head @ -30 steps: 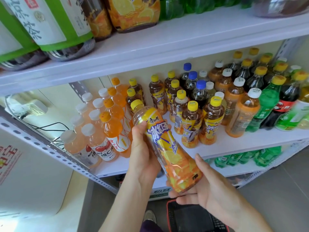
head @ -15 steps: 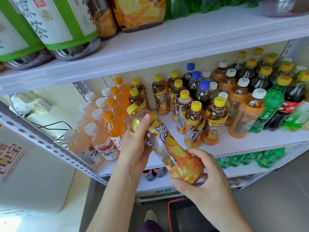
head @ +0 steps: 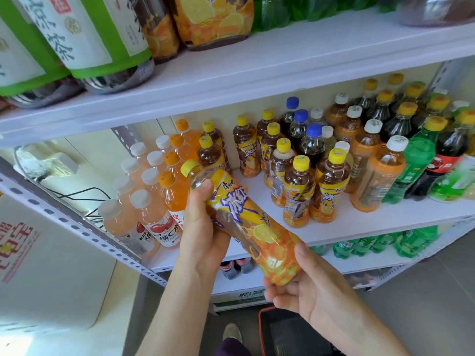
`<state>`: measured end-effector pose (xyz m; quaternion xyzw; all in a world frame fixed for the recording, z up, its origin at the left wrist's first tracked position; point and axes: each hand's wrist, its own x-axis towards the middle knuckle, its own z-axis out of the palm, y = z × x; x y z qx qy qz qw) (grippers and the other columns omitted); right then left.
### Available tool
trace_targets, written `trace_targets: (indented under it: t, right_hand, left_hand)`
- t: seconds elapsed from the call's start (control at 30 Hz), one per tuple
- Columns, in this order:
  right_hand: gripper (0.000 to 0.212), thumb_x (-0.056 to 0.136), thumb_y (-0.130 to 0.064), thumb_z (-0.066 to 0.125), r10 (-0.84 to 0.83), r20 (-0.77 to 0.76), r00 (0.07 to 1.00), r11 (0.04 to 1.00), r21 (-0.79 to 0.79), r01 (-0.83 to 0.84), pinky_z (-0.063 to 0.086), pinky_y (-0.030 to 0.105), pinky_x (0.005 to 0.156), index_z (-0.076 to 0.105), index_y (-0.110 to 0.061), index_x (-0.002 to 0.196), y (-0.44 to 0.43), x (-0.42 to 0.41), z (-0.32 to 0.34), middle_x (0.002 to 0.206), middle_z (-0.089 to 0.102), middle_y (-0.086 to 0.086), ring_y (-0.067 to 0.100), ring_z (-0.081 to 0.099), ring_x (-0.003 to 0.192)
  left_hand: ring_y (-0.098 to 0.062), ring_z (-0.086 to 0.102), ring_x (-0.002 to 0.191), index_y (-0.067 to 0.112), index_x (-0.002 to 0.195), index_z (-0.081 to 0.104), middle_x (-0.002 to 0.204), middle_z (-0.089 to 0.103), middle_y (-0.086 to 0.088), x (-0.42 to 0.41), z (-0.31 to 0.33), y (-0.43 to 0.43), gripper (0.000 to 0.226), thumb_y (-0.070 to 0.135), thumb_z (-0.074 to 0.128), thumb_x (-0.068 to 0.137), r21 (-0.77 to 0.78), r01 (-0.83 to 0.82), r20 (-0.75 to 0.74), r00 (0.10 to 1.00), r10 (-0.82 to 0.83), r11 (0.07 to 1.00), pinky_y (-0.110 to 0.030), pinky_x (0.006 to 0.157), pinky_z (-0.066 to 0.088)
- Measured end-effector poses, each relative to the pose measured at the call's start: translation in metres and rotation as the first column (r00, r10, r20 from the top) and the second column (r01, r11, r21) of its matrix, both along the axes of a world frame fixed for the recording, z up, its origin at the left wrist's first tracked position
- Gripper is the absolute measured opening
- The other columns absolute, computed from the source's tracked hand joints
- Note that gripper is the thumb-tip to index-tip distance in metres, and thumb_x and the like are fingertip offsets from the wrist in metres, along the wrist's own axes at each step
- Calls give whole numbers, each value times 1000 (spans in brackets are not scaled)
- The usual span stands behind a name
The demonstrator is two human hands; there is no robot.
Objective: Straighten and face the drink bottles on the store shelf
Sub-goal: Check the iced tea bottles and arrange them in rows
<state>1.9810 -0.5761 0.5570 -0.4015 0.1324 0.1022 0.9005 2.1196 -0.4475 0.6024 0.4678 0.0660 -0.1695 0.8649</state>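
Rolled label-up: 1 tea bottle [head: 246, 222] | left hand [head: 200, 227] grips neck, right hand [head: 316, 286] grips base | 3 blue-capped bottles [head: 312, 145] shelved

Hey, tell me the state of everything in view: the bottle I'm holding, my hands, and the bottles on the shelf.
held iced tea bottle: capped, tilted, cap pointing up-left, off the shelf.
left hand: grips its upper half.
right hand: holds its base.
front iced tea bottles: upright, capped, on the shelf.
pink drink bottles: upright, white caps on.
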Motion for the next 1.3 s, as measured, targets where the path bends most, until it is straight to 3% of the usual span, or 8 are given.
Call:
trace_targets:
  t: [0.2,0.4,0.6,0.7,0.83,0.93,1.07,1.3]
  right_hand:
    - [67,54,-49,92,-97,142,985,974,-191,123,55,29,72,65,-30,112,-6,-3,-1,98,70,12,31,69,83]
    - [63,59,-32,89,-110,214,970,911,-369,185,55,23,78,59,-40,115,-8,-4,0,111,71,1,22,71,97]
    - [63,59,-10,84,-136,220,966,846,-481,229,55,21,73,58,-42,107,-10,-2,-11,100,70,-6,19,72,88]
    - [69,54,-15,83,-114,195,974,783,-586,209,56,23,71,54,-43,110,-9,0,-17,100,68,-11,16,72,87]
    - [75,58,-26,81,-63,133,989,513,-846,147,57,27,69,40,-49,116,-5,8,-20,92,68,-16,8,69,76]
    - [64,72,-33,78,19,122,992,296,-949,111,52,25,72,36,-46,118,-4,19,-22,96,64,-22,2,63,89]
    - [41,86,-24,70,47,249,967,-57,-966,252,43,24,83,54,-26,124,-9,35,-15,117,57,-14,14,55,113]
    - [39,75,-3,74,66,488,871,-310,-819,483,52,43,82,63,-4,113,-27,74,13,112,63,12,34,59,99]
  left_hand:
    - [-36,64,114,12,118,67,119,69,-17,15,12,14,52,48,67,80,229,8,160,986,-46,973,-55,102,47]
    - [-18,70,79,35,75,78,89,76,-2,22,17,25,24,51,61,79,431,-26,222,972,-78,902,-43,84,51]
    - [-14,68,67,36,73,74,74,74,2,25,18,38,21,45,66,90,597,-66,293,946,-140,800,-31,65,54]
    - [-8,60,51,20,74,68,60,67,3,31,27,47,34,53,69,81,699,-97,395,878,-269,708,-18,48,47]
    - [-2,48,47,17,78,67,56,60,0,39,39,48,28,45,64,84,771,-193,522,738,-429,607,-13,45,37]
    - [-1,51,48,21,85,69,61,63,10,45,51,45,25,46,66,83,828,-228,518,661,-543,513,-16,48,41]
    - [-4,52,51,29,92,68,62,61,11,54,62,39,20,45,73,82,867,-444,458,527,-716,228,-21,50,37]
    - [-23,55,90,30,113,69,98,58,-2,97,47,26,29,37,74,85,836,-535,242,557,-794,-121,-29,70,35]
